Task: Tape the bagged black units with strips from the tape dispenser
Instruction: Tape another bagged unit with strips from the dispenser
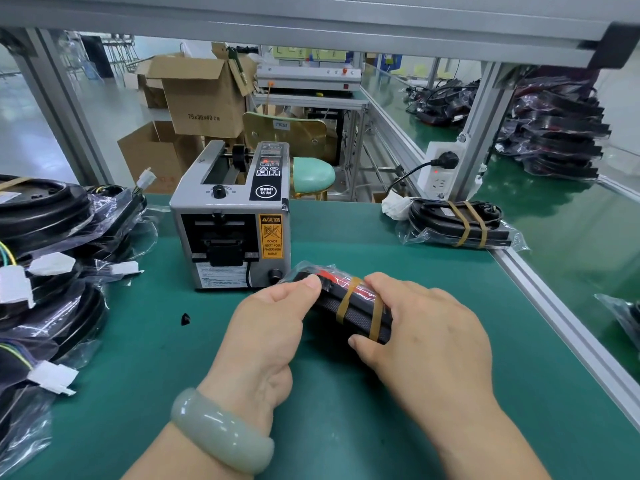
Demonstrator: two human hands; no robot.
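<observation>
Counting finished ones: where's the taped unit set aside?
Head view, far right of the green mat: the taped unit lies beside the white power strip.

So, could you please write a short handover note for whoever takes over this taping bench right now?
Hands: left hand and right hand both grip one bagged black unit in front of the tape dispenser.
Done: the held unit carries two brown tape strips; another taped unit lies at the right edge of the green mat.
Left: apparently the bagged units piled on the left. Probably set this one aside and take the next.
</observation>
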